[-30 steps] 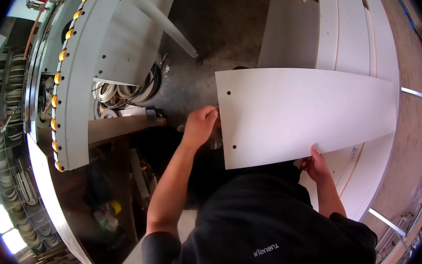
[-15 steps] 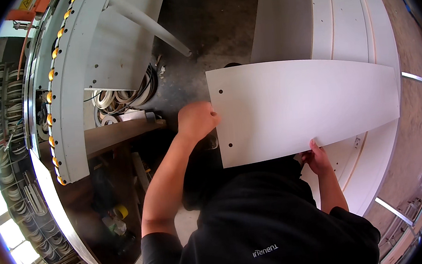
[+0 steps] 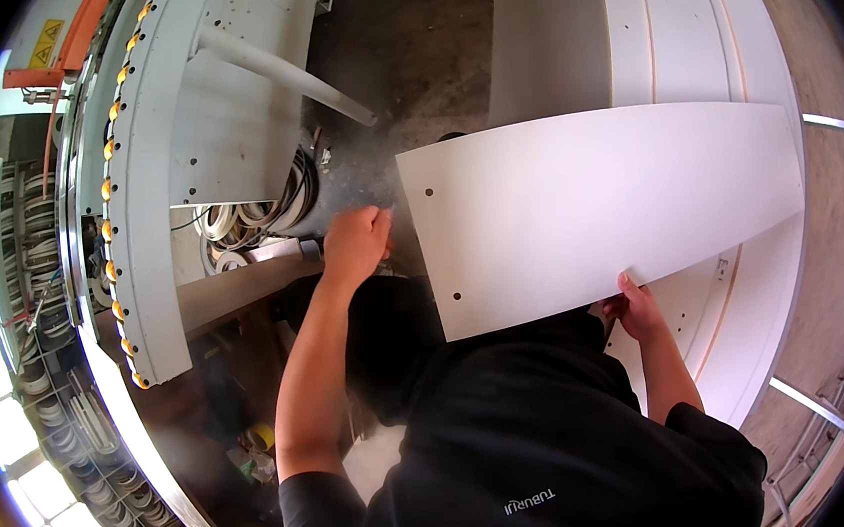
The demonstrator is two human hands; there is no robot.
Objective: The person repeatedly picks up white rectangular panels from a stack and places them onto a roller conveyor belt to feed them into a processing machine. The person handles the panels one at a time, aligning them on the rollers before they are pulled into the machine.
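A white rectangular panel (image 3: 598,213) lies across in front of me, with two small dark holes near its left end. My right hand (image 3: 635,307) grips its near long edge, thumb on the top face and fingers underneath, mostly hidden. Just off the panel's left end, my left hand (image 3: 358,244) is closed in a fist, apart from the edge. What its curled fingers hold, if anything, cannot be made out.
Beyond and below the panel are more white boards (image 3: 672,26) and a grey board (image 3: 549,47). On the left stands a pale machine (image 3: 142,218) with a row of yellow rollers and a slanting tube (image 3: 290,74). Rolls of edging strip (image 3: 237,219) lie under it.
My left fist has moved left, away from the panel's end. The panel's left end has shifted slightly left, while my right hand keeps its hold.
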